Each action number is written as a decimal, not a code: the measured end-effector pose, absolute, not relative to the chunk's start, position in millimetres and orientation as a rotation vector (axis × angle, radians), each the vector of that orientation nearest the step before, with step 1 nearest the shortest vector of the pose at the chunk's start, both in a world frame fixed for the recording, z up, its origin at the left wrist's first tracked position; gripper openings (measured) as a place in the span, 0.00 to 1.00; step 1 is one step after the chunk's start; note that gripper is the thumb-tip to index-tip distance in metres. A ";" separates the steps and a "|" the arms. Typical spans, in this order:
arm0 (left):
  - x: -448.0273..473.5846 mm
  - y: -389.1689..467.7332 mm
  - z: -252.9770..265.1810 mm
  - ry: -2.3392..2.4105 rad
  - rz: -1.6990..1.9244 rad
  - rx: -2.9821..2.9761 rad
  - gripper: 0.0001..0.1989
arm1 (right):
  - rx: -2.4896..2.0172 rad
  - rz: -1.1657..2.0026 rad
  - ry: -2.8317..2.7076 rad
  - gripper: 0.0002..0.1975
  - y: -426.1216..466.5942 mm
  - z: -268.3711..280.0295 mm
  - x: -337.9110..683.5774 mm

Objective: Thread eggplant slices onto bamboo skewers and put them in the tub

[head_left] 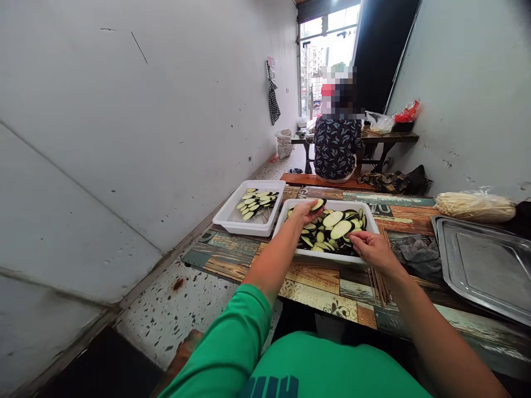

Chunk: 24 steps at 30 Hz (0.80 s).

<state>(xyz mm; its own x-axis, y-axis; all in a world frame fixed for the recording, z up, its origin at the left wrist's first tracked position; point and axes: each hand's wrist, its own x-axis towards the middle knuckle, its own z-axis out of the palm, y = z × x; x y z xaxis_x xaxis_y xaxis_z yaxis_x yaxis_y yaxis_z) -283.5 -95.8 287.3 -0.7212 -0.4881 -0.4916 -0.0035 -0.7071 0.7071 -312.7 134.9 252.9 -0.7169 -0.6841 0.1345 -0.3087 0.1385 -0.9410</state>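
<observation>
My left hand (305, 213) is closed on an eggplant slice (318, 205) over the back of a white tub (371, 213). Many more slices, pale with dark skin, fill this tub. At its right side, my right hand (369, 246) has thumb and fingers pinched together beside a large eggplant slice (342, 229). What those fingers grip is too small to make out. Thin wooden skewers (379, 287) lie on the table under my right wrist. To the left, a second white tub (232, 218) contains skewered eggplant slices (255, 203).
Metal trays (485, 260) and a grey cloth (417, 254) lie at the right. Behind them is a bag of pale, thin strands (475, 206). A person (337, 143) sits ahead on a bench, facing another table (398, 137). A wall (166, 138) runs along the left.
</observation>
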 end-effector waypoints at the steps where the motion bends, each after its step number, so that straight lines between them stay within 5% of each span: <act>1: -283.6 -96.4 287.9 -0.985 -2.465 0.998 0.07 | -0.941 -1.592 2.063 0.23 134.8 253.5 -312.6; 24: -287.5 -92.1 279.5 -1.051 -2.378 0.870 0.07 | -0.934 -1.527 2.166 0.21 132.9 257.8 -311.7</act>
<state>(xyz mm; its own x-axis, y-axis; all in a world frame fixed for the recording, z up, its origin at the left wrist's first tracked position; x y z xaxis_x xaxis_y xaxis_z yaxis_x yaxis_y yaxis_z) -287.5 -92.1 279.5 -0.7277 -0.5711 -0.3798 0.1035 -0.6389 0.7623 -311.7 132.9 257.8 -0.7304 -0.6756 0.0999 -0.3211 0.2107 -0.9233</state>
